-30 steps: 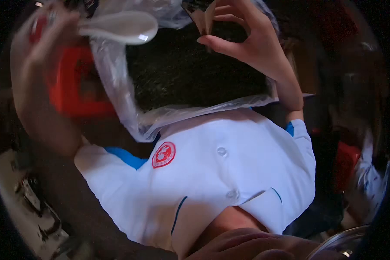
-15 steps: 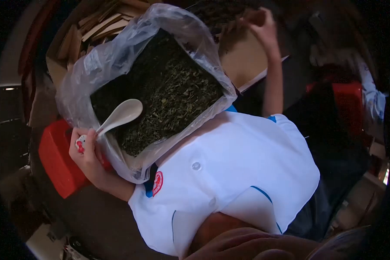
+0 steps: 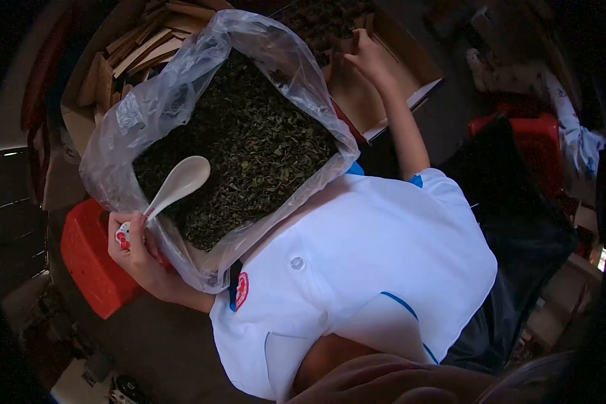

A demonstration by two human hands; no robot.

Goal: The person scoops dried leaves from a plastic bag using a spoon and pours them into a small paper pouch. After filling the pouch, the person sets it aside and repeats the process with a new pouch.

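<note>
My left hand (image 3: 133,246) is closed around the handle of a white soup spoon (image 3: 185,176), which has a small white figure with a red bow at its end. The spoon's bowl hangs over dark, dried tea-like leaves (image 3: 262,155) in a large clear plastic bag (image 3: 138,114) with its mouth wide. Up to the right, my right hand (image 3: 370,57) has thumb and forefinger bent around a small dark brown piece, too dim to name. It is above a shallow cardboard box (image 3: 377,108), at the edge of several dark brown roundish pieces (image 3: 320,27).
Behind the bag, a carton (image 3: 77,108) holds torn cardboard strips (image 3: 151,50). A red plastic stool (image 3: 91,262) stands by my left arm, and another red stool (image 3: 535,141) is off to the right. A black bag-like sheet (image 3: 518,222) lies beside my body.
My right hand has come left and down, closer to the dark pieces in the box. The left hand and spoon stay nearly in place, with the view shifted a little.
</note>
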